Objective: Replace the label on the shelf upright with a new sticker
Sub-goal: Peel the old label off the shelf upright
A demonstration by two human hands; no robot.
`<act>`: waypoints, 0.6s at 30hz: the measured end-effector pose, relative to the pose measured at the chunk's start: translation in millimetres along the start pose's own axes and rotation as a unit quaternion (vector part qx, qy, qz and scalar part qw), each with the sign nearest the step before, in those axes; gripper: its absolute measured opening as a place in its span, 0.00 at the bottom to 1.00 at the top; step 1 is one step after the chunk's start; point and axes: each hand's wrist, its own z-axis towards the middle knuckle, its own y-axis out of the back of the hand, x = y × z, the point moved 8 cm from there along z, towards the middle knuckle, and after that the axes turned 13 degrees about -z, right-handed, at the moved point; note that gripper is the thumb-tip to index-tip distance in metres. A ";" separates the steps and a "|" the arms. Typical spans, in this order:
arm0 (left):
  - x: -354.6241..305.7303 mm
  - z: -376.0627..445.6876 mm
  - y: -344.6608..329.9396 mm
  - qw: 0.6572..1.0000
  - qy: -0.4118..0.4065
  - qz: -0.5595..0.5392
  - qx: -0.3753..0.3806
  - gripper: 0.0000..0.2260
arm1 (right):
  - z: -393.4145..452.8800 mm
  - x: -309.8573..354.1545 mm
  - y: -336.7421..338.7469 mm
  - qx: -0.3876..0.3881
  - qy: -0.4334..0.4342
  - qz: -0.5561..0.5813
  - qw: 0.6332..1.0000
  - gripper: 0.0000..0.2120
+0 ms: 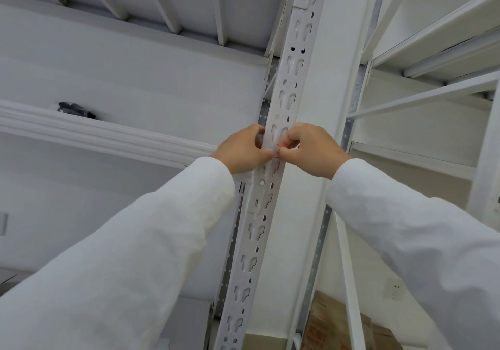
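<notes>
Both my left hand (243,149) and right hand (311,150) pinch the thin, flimsy red-edged label (277,152) on the white slotted steel upright (286,84); I'd peel it by a corner.

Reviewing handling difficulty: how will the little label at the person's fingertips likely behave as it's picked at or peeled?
The label looks tiny and thin, so probably floppy and nearly weightless. Both the left hand and right hand pinch at it against the upright, suggesting it is fiddly and may tear.

Red print on the cardboard box (322,328) (blurred) is unreadable.
</notes>
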 end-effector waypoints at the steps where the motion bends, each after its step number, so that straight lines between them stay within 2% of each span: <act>1: 0.0 0.3 0.2 1.000 -0.001 0.000 0.002 0.23 | 0.2 -0.1 0.2 0.001 0.000 0.002 1.000 0.05; 18: 0.2 2.1 1.8 1.000 0.006 -0.020 -0.003 0.23 | 0.2 -1.4 -0.1 0.011 0.011 0.030 0.999 0.06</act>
